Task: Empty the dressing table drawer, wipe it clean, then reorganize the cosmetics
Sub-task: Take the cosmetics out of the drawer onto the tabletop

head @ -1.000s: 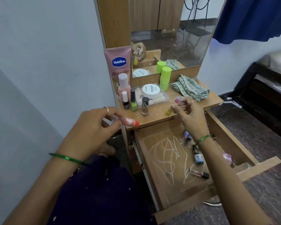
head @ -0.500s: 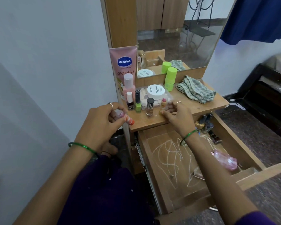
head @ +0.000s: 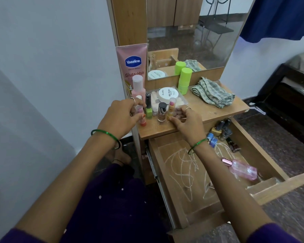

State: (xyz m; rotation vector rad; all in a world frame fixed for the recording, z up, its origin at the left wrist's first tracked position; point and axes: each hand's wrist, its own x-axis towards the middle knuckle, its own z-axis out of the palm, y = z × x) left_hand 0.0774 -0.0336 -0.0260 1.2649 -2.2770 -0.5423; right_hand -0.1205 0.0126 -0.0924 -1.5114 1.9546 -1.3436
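I see both hands up on the bench (head: 209,111), at its near edge above the open drawer (head: 197,195). My left hand (head: 120,118) is closed around a small orange-based lip balm (head: 142,120), thumb and fingers pinching it upright with its base on the wood. My right hand (head: 184,122) has its fingertips curled at the foot of a yellow lip balm (head: 171,109) with a pink cap, which stands upright; I cannot tell whether the fingers grip it or only touch it. Between my hands stand a green nail polish bottle (head: 149,109) with a black cap and a brown nail polish bottle (head: 162,112), both upright, side by side. Just beyond them lies a clear box of sponges (head: 180,102) with a white round jar (head: 168,93) on top. Beyond my left hand stand a pink bottle (head: 137,86) and, behind it, a pink Vaseline tube (head: 132,64) leaning against the mirror frame. Past my right hand a green stick (head: 184,81) stands upright, and a crumpled checked cloth (head: 212,93) lies further right. Below my right wrist the drawer floor shows pale scribbles. A cluster of small bottles (head: 221,134) sits in the far right corner of the drawer, just right of my right wrist, and a pink perfume bottle (head: 242,170) lies on its side near the right wall, beside my right forearm.
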